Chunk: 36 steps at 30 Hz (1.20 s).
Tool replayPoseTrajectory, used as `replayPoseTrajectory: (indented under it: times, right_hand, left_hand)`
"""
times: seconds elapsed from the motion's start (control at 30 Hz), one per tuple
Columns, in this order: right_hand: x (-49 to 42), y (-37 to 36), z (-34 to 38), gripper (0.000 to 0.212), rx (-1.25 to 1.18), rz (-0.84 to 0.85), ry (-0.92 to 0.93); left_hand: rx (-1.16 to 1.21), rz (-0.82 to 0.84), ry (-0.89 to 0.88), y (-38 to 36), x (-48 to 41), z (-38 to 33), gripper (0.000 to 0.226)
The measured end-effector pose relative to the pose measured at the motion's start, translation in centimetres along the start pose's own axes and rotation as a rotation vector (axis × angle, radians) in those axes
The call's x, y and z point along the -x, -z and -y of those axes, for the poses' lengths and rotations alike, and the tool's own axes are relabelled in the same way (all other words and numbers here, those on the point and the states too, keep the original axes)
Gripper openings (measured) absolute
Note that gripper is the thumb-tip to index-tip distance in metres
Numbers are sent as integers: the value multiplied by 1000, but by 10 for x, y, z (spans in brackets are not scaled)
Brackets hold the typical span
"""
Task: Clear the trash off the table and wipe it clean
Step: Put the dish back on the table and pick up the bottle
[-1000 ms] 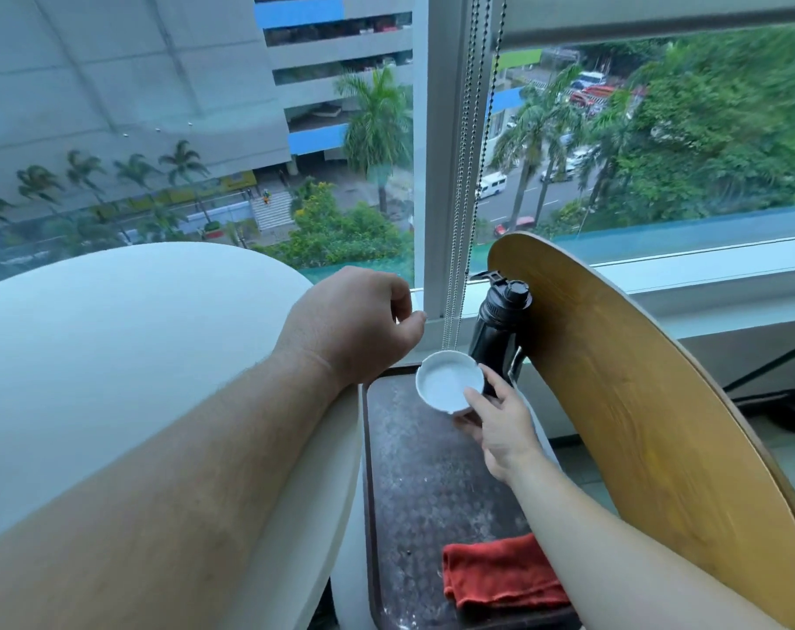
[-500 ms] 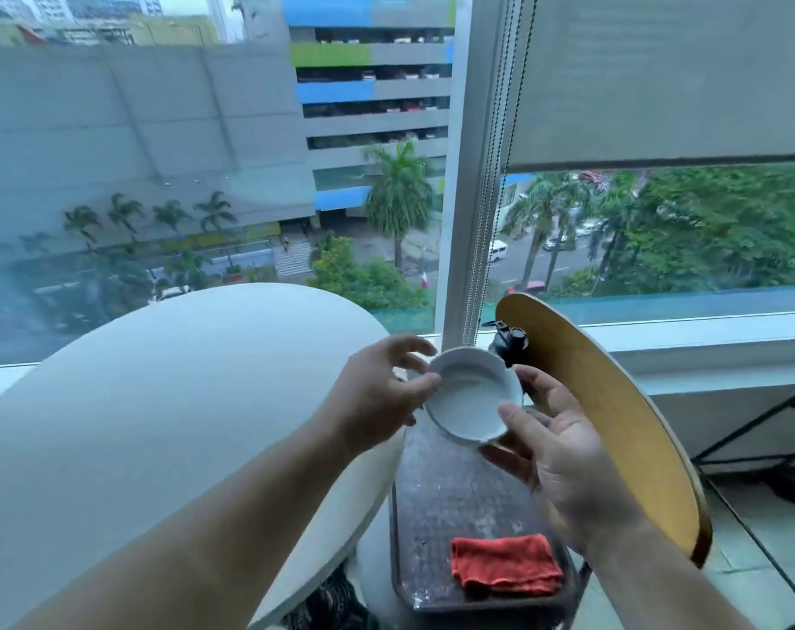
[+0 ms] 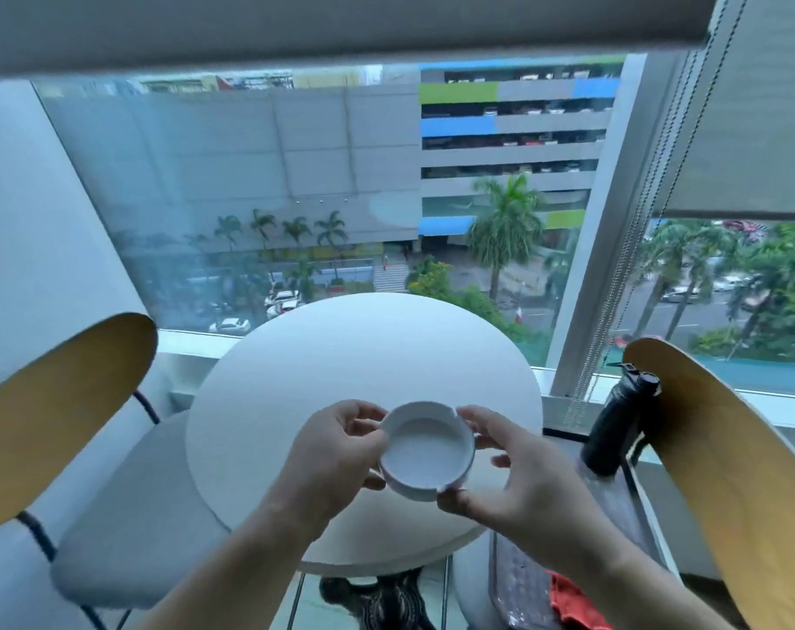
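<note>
A: Nearest thing?
B: Red cloth (image 3: 573,602), on the dark tray (image 3: 518,579) at low right, untouched
A: Hands?
B: Left hand (image 3: 336,452) & right hand (image 3: 518,484) both grip the white ashtray (image 3: 425,452) by its rim, above the round table (image 3: 341,366), near part
A: Step?
B: Prob. setting the empty-looking ashtray on the table; next: lower it level, then release
A: Writing?
B: None readable, incl. the black bottle (image 3: 618,429) farther right

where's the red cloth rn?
Head view, bottom right: the red cloth lies on the dark tray, near end, right of the white table, partly hidden by the right forearm.
</note>
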State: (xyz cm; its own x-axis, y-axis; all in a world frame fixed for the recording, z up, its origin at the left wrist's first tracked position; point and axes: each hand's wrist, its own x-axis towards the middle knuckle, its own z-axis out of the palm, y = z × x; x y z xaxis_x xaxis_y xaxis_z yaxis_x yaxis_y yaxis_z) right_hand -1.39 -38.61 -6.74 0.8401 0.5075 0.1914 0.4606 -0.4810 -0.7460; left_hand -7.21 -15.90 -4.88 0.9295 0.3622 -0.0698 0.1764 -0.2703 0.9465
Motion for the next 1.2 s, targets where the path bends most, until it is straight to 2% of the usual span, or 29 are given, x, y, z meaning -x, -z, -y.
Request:
replayPoseTrajectory:
  times: [0.1, 0.17, 0.23, 0.33, 0.47, 0.6, 0.67, 0.9, 1.07, 1.2]
  right_hand:
    - [-15, -26, 15, 93, 119, -18, 19]
    - [-25, -46, 21, 86, 169, -38, 53]
    - [-32, -64, 29, 76, 202, -40, 75]
    - [-45, -86, 38, 76, 276, -52, 61]
    - [-58, -103, 43, 79, 303, -73, 46]
    - [-61, -114, 41, 87, 262, -92, 36]
    - [-61, -117, 42, 82, 209, -94, 30]
    - [-79, -117, 34, 52, 114, -109, 26]
    - [-113, -115, 26, 39, 144, -67, 25]
    - [-149, -115, 23, 37, 141, -85, 41]
  left_hand:
    - [-124, -55, -65, 33, -5, 14, 15]
    - [-232, -55, -117, 55, -10, 21, 15]
    - [-311, -32, -167, 76, -16, 26, 12]
    - [-389, 35, -189, 102, -26, 35, 7]
    - [-534, 156, -251, 125, -39, 49, 40]
    - [-608, 205, -393, 129, -48, 63, 59]
    - [-572, 217, -449, 128, -54, 71, 67]
    - [-533, 77, -578, 120, -75, 78, 49]
    - [-562, 49, -569, 117, -101, 71, 45]
    - [-538, 27, -538, 117, -132, 70, 41]
